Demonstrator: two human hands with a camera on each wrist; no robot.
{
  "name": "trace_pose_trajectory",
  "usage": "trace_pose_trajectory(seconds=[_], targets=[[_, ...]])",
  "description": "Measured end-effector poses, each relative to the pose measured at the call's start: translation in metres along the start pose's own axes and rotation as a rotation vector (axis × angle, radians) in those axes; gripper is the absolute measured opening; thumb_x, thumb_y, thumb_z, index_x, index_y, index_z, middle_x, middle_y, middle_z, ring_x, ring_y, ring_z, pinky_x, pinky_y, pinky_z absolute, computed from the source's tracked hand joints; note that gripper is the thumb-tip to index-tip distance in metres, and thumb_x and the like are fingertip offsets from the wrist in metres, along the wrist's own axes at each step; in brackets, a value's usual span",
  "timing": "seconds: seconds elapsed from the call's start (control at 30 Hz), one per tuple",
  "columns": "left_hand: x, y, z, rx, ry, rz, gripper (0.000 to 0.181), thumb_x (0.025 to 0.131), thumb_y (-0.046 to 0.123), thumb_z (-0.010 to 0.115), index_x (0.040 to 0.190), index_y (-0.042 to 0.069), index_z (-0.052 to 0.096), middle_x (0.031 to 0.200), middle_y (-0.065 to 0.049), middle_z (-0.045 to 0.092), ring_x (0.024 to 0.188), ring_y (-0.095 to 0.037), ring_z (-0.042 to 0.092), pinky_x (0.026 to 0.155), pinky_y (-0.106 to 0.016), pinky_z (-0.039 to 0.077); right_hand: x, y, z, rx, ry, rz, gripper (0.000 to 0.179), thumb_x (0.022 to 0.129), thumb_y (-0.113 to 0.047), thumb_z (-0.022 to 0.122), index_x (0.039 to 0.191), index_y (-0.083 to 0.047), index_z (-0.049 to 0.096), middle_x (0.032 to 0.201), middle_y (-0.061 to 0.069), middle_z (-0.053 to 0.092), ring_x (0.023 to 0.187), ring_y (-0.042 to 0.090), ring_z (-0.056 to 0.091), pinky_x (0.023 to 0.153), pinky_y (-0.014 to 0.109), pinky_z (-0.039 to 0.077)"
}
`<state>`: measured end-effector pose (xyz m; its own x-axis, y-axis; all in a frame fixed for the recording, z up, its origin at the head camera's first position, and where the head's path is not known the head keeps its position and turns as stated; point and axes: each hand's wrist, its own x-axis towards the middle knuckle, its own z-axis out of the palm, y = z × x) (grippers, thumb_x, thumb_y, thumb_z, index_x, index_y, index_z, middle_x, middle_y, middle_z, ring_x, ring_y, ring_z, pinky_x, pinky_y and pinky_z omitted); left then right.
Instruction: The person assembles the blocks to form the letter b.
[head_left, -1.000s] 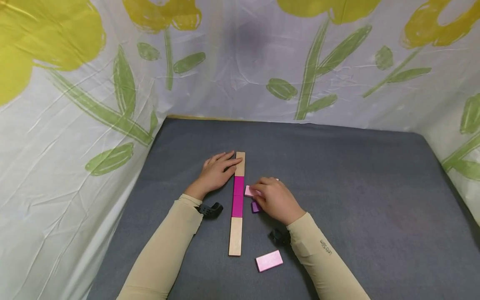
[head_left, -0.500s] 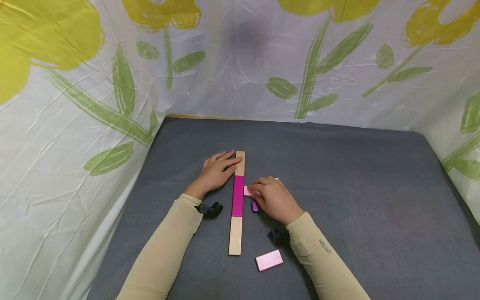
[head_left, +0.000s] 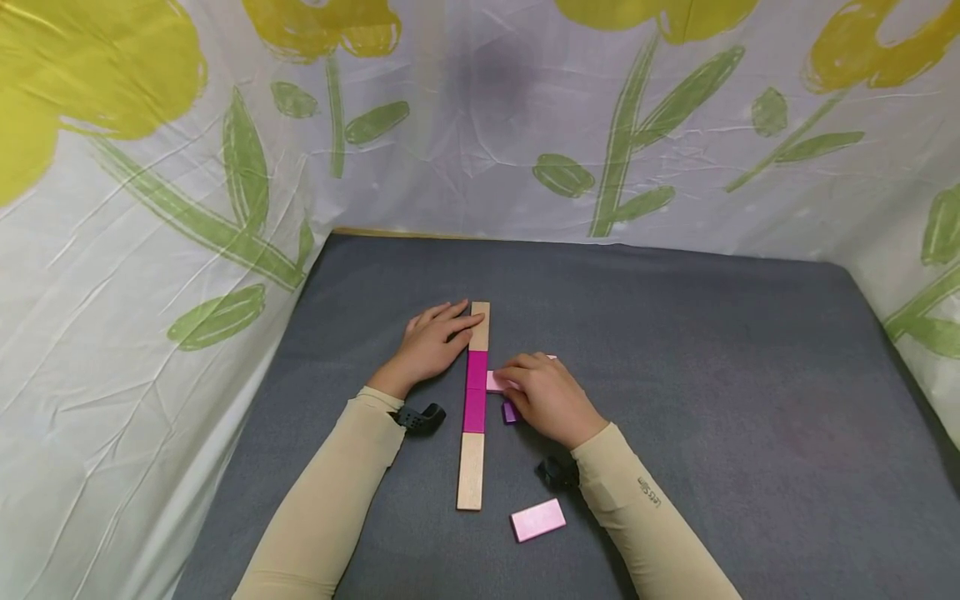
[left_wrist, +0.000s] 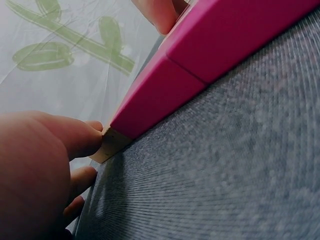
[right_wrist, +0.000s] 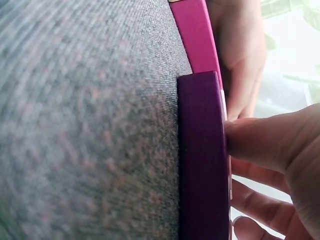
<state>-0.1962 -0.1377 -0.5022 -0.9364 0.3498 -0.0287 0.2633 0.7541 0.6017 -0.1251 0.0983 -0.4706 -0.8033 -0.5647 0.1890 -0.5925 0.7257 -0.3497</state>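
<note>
A straight row of flat blocks runs away from me: a near plain wood block, two magenta blocks and a far plain wood block. My left hand rests at the far wood block, fingers extended, index fingertip over it and thumb at its side. Right of the row, my right hand pinches a pale pink block, whose left end is right at the magenta side. Just nearer lies a purple block, mostly under that hand; its long side fills the right wrist view's middle.
Another pale pink block lies loose nearer me, below the right wrist. A pale pink corner shows beyond the right knuckles. The grey cloth-covered table extends right. A flower-printed curtain borders it behind and at the sides.
My right hand has slid the pale pink block slightly left, closing the narrow gap to the magenta blocks. The left hand stays put on the far wood block.
</note>
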Motion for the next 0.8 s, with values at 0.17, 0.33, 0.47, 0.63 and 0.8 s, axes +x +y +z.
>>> trace_pose_trajectory(seconds=[0.17, 0.33, 0.47, 0.63, 0.8], targets=[[-0.001, 0.000, -0.001, -0.010, 0.002, -0.010, 0.044, 0.112, 0.036, 0.050, 0.155, 0.031, 0.055, 0.170, -0.002, 0.035, 0.159, -0.030, 0.024, 0.126, -0.059, 0.011, -0.001, 0.000, -0.003, 0.002, 0.012, -0.015, 0.025, 0.094, -0.012, 0.080, 0.119, -0.010, 0.080, 0.116, 0.006, 0.075, 0.108, 0.025, 0.069, 0.097, 0.047, 0.055], [0.000, 0.002, -0.002, -0.004, -0.006, -0.001, 0.044, 0.112, 0.036, 0.049, 0.155, 0.031, 0.055, 0.170, -0.003, 0.035, 0.159, -0.031, 0.024, 0.126, -0.059, 0.011, -0.007, -0.002, -0.010, 0.021, 0.041, 0.009, 0.023, 0.093, -0.014, 0.081, 0.115, -0.008, 0.080, 0.115, 0.007, 0.072, 0.105, 0.025, 0.065, 0.096, 0.043, 0.056], [-0.001, 0.005, -0.002, -0.008, -0.013, 0.005, 0.044, 0.112, 0.035, 0.049, 0.156, 0.031, 0.054, 0.171, -0.003, 0.035, 0.159, -0.031, 0.024, 0.126, -0.059, 0.011, -0.017, -0.003, -0.015, 0.015, 0.044, 0.036, 0.020, 0.089, -0.015, 0.085, 0.107, -0.008, 0.081, 0.103, 0.004, 0.070, 0.095, 0.021, 0.062, 0.088, 0.039, 0.057], [-0.001, 0.006, -0.002, -0.013, 0.001, 0.001, 0.044, 0.112, 0.034, 0.050, 0.155, 0.029, 0.056, 0.170, -0.004, 0.036, 0.159, -0.032, 0.025, 0.126, -0.059, 0.012, -0.031, -0.003, -0.016, -0.001, 0.018, 0.039, 0.020, 0.086, -0.019, 0.088, 0.103, -0.010, 0.081, 0.095, 0.001, 0.068, 0.086, 0.016, 0.057, 0.078, 0.036, 0.055], [-0.002, 0.004, -0.003, -0.007, 0.014, 0.000, 0.044, 0.112, 0.034, 0.050, 0.155, 0.029, 0.056, 0.169, -0.005, 0.037, 0.158, -0.032, 0.026, 0.125, -0.059, 0.013, -0.042, -0.003, -0.017, 0.005, -0.019, 0.036, 0.022, 0.086, -0.021, 0.088, 0.106, -0.012, 0.082, 0.100, 0.000, 0.071, 0.090, 0.015, 0.060, 0.082, 0.036, 0.057]])
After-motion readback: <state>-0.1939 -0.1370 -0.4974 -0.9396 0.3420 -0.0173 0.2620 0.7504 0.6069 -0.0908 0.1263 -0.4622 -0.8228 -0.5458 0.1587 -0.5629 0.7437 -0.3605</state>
